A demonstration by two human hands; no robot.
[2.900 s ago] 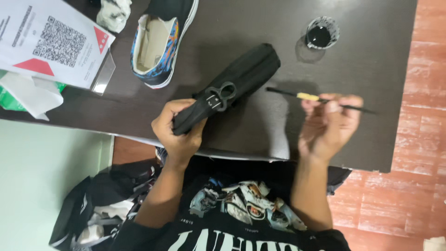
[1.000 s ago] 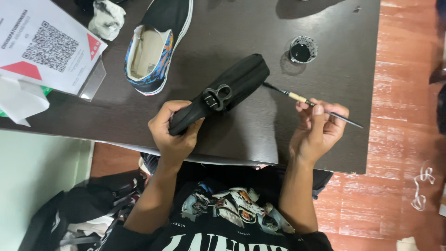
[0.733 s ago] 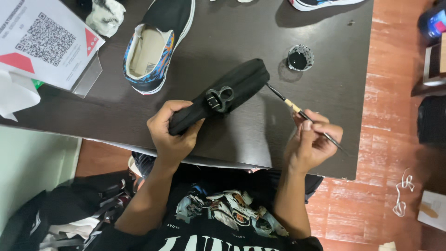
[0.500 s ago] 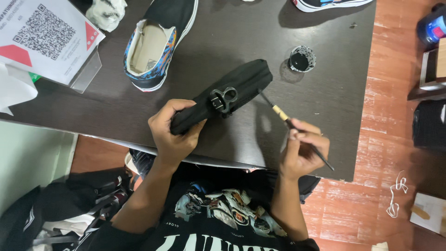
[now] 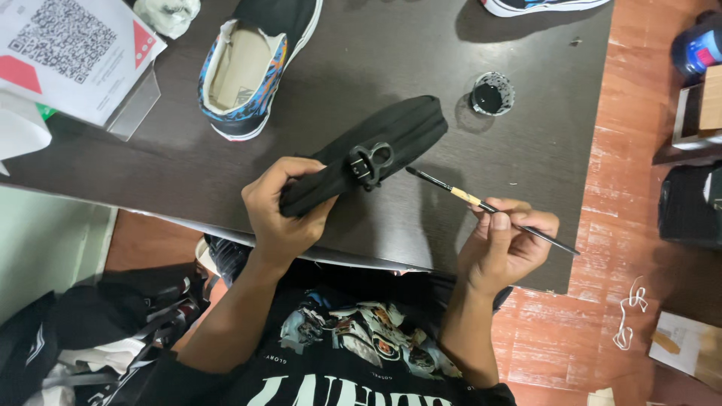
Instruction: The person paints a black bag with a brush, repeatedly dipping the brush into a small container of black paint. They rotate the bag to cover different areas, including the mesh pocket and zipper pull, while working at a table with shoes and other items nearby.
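A white printed sign [image 5: 71,56] with a black square code and red corner patches leans on a clear stand at the table's [image 5: 526,150] far left; a blue container [image 5: 696,49], perhaps labelled red, sits right

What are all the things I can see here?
Black shoe: one, black with a buckle, held over the table's near edge.
Paintbrush: one, thin, black with a tan band, right of the black shoe.
Paint cup: one, small, black inside, on the table.
Patterned shoe: one, blue and orange, far side of the table.
Table: one, dark brown.
Printed card: one, white and red, top left.
Left hand: grips the black shoe.
Right hand: holds the paintbrush.
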